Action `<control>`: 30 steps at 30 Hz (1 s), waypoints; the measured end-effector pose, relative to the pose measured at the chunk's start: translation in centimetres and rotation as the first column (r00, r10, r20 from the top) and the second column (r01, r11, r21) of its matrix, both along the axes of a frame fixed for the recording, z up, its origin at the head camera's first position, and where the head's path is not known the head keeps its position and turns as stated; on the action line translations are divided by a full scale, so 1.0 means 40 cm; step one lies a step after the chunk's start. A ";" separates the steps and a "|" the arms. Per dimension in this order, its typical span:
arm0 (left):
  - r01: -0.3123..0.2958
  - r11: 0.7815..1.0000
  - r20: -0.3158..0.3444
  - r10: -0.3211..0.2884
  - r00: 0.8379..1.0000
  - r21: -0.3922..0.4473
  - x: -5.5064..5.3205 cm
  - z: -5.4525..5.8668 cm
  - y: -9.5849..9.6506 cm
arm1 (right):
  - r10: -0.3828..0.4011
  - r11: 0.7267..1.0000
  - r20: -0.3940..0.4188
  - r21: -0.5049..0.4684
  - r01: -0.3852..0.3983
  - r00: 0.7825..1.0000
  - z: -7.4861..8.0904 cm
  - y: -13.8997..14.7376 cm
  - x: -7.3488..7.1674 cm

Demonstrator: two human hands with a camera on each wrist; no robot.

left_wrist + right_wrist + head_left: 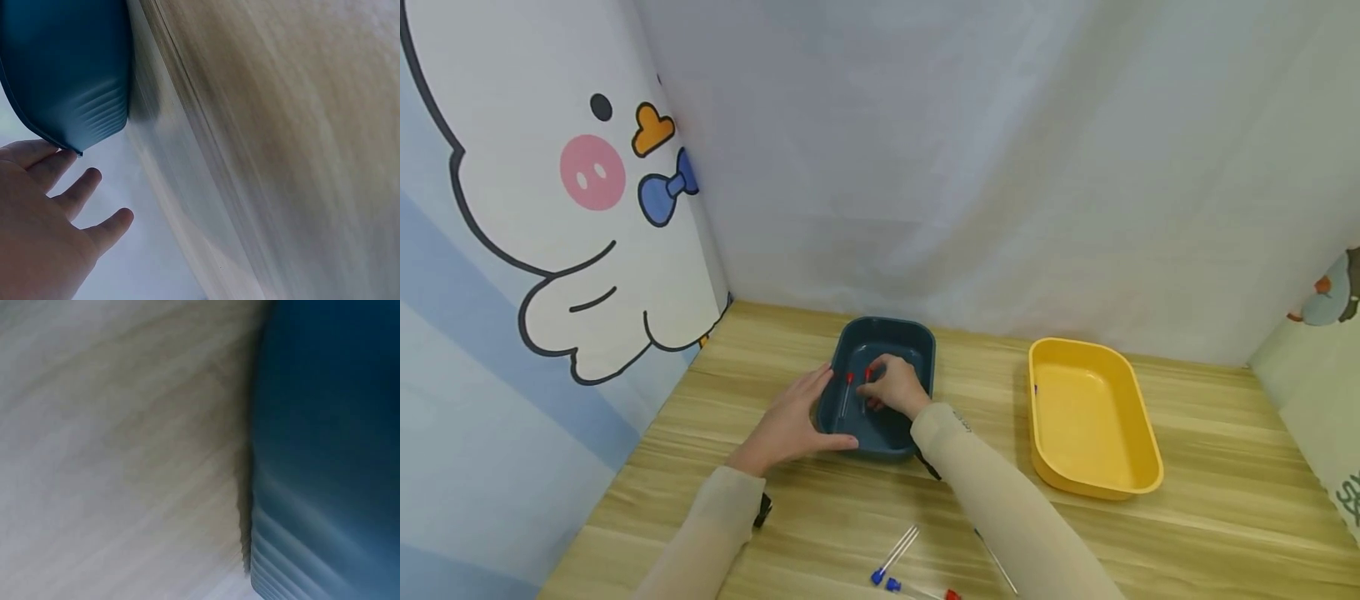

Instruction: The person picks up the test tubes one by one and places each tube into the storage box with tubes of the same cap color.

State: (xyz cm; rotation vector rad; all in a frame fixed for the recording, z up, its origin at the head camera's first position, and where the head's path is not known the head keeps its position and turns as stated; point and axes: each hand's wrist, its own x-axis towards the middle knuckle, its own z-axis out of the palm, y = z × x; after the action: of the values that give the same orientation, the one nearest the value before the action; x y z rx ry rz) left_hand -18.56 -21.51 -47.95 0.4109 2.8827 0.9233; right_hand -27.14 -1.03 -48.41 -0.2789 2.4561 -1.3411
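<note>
A dark teal tray (924, 333) stands on the table, its outer wall also showing in both wrist views. My left hand (790, 421) rests along its left side, fingers fairly straight at the rim and thumb over the near-left corner. In the left wrist view the left hand (47, 212) has its fingers spread, two fingertips at the rim. Inside the tray lies a slim clear tube with a red cap (850, 378). My right hand (895, 385) reaches into the tray and pinches a second red-capped tube (868, 373) beside it. The right wrist view shows no fingers.
A yellow tray (1086, 417) stands to the right. Near the front lie a blue-capped tube (898, 552), a small blue piece (892, 585), a red cap (952, 595) and a thin rod (997, 564), partly behind the right sleeve. A pale curtain (970, 167) hangs behind the table.
</note>
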 end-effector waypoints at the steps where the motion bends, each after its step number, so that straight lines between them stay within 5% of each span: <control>1: 0.000 1.000 0.001 0.000 1.000 0.000 0.000 0.001 0.000 | -0.001 1.000 0.001 0.001 0.001 1.000 0.001 -0.001 0.001; 30: 0.012 1.000 0.004 -0.012 1.000 -0.013 0.003 0.011 -0.004 | 0.003 1.000 -0.002 0.013 -0.003 1.000 0.005 -0.005 0.011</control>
State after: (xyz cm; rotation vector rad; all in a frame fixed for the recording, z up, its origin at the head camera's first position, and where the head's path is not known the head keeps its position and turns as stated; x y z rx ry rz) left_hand -18.42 -21.67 -47.51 0.4247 2.8776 0.9018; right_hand -26.72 -1.24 -48.20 -0.2810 2.4644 -1.3236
